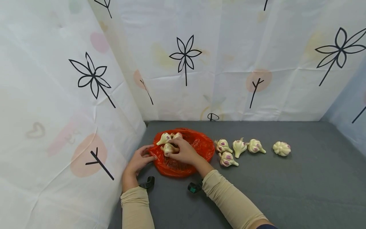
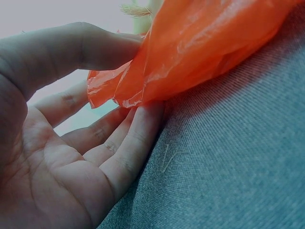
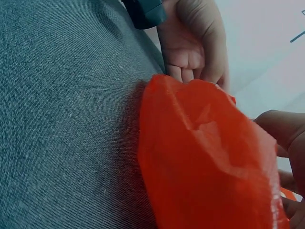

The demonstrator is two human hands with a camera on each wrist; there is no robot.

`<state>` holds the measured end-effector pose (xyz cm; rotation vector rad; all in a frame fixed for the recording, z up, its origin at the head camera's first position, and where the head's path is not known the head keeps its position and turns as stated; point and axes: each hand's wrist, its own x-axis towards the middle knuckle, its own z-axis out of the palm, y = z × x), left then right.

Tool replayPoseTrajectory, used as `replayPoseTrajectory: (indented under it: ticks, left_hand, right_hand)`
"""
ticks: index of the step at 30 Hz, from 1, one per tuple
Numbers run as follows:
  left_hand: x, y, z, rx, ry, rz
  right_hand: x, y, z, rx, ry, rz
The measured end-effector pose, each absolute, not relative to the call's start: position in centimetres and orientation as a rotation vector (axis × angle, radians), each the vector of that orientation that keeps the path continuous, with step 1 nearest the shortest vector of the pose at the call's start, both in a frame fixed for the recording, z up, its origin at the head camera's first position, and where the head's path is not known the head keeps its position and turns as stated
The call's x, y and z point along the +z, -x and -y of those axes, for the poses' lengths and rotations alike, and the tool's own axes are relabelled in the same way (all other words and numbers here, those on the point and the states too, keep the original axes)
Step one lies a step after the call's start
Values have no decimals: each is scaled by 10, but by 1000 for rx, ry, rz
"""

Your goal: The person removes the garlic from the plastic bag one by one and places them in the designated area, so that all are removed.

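An open red plastic bag [image 1: 201, 140] lies spread on the grey table, with garlic bulbs inside its left part. My left hand [image 1: 139, 161] pinches the bag's left rim; in the left wrist view the thumb is above the red film [image 2: 209, 43] and fingers are below. Reaching over the bag, my right hand [image 1: 186, 153] holds a garlic bulb [image 1: 169, 149] between thumb and fingers. Two other bulbs, one white [image 1: 164, 138] and one partly covered by the fingers [image 1: 177, 135], lie just behind it. In the right wrist view the bag [image 3: 200, 167] hides most of that hand's grip.
Right of the bag, several garlic bulbs sit close together, among them one bulb [image 1: 227, 159] nearest the front. A single bulb [image 1: 281, 149] stands farther right. Patterned white cloth [image 1: 223, 63] walls the table at the back and left. Each wrist wears a black strap.
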<state>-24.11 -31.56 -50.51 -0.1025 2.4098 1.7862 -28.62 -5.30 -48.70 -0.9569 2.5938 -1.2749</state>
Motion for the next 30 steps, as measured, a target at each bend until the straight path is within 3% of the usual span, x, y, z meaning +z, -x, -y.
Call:
replayPoseTrajectory:
  ticks: [30]
  left_hand:
    - [-506,242,316,1823,78,-2376]
  right_hand:
    - [-491,285,57,-1221,932,-2664]
